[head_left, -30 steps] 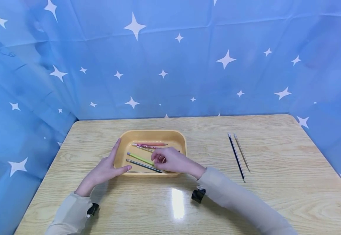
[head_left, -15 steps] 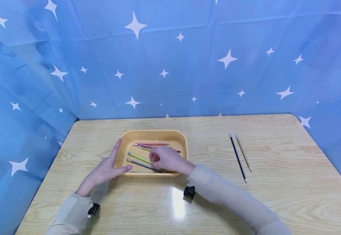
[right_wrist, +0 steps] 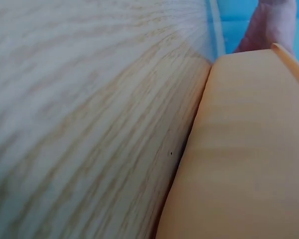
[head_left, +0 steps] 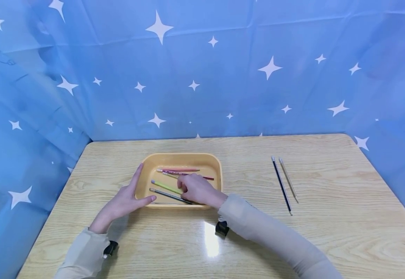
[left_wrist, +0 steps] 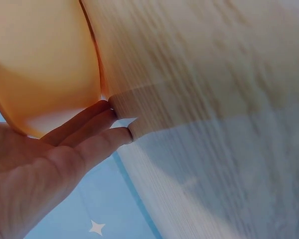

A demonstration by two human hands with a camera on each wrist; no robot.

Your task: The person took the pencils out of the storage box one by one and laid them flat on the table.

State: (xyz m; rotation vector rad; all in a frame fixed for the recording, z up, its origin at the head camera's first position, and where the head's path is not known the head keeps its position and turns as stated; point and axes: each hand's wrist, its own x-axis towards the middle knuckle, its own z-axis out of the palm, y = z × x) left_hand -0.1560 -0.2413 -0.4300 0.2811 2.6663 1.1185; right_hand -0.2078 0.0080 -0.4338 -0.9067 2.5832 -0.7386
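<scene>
A tan tray holds several pencils. My left hand rests at its left end, thumb at the near rim and fingers stretched along the outer wall. Inside the tray, my right hand is lowered with bent fingers over the right ends of a yellow-green pencil and a dark green pencil. Its fingertips are hidden, so a grip cannot be made out. Behind it lie a pink pencil, a dark red pencil and a gold pencil. The right wrist view shows the tray's outer wall.
To the right on the wooden table, a black pencil and a gold-coloured pencil lie side by side. A blue cloth with white stars hangs behind the table and at both sides.
My right hand has shifted slightly left within the tray, and its forearm has swung left. The left hand keeps its place at the tray. The pencils look unmoved.
</scene>
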